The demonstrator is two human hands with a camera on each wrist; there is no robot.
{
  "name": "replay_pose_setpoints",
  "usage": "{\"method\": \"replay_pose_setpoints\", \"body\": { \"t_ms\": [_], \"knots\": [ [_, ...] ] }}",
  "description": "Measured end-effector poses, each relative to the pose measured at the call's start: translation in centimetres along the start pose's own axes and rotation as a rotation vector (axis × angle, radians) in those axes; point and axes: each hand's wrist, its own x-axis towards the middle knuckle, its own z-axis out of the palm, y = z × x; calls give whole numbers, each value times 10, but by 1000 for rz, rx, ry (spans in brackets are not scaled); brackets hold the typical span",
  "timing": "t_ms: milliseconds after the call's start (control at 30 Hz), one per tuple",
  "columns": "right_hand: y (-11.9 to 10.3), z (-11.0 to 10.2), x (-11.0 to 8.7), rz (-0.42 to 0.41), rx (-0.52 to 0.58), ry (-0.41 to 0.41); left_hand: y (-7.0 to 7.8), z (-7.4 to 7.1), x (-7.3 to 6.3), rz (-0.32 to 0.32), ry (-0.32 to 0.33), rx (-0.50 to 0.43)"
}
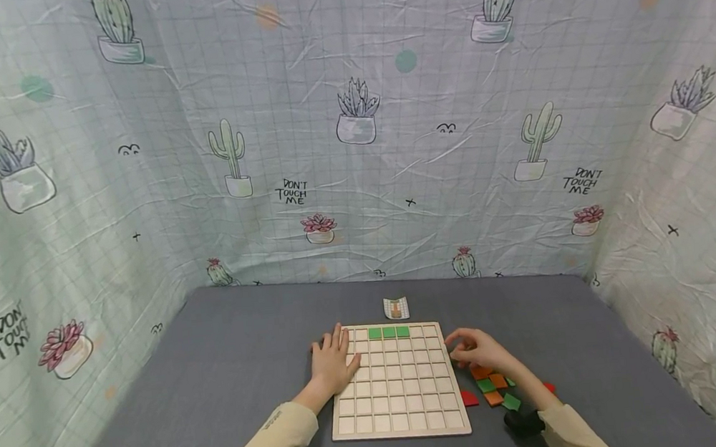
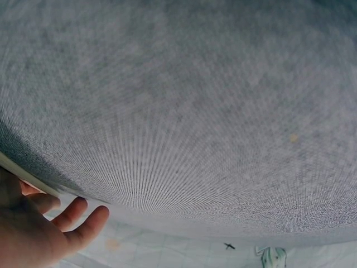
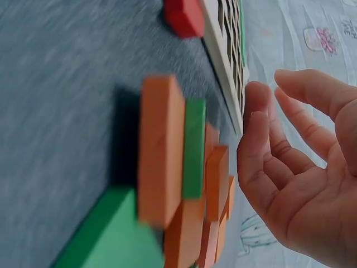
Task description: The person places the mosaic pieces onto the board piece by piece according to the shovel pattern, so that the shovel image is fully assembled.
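Observation:
A pale wooden grid board [image 1: 388,386] lies on the table, with three green tiles [image 1: 389,333] side by side in its far row. My left hand [image 1: 333,364] rests on the board's left edge, fingers spread. Beside the right edge hovers my right hand [image 1: 482,350], its fingers loosely bent; nothing shows between them in the right wrist view. Below and near that hand lie loose orange tiles [image 3: 159,151] and green tiles [image 3: 111,234], some stacked or overlapping. A red tile [image 1: 469,398] sits against the board's right side.
Behind the board is a small printed card [image 1: 396,309] with a grid pattern. The grey table [image 1: 218,381] is enclosed by cactus-print curtains [image 1: 356,202]. Another red piece [image 1: 549,387] shows partly behind the right forearm. A black band [image 1: 523,422] is at the right wrist.

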Motion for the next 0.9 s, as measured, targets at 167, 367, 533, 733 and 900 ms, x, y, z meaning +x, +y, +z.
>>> {"method": "replay_pose_setpoints", "body": {
  "t_ms": [167, 367, 533, 733, 900],
  "knots": [
    [7, -7, -9, -1, 7, 11, 1, -2, -1, -8, -2, -17],
    [11, -15, -18, 24, 26, 28, 0, 0, -1, -9, -15, -26],
    [15, -22, -23, 36, 21, 46, 0, -1, -1, -8, -22, -29],
    [22, -29, -25, 57, 43, 71, 1, -3, -1, -8, -24, -24],
    [26, -37, -26, 41, 59, 55, 1, -3, 0, -9, -26, -36]
  ]
}}
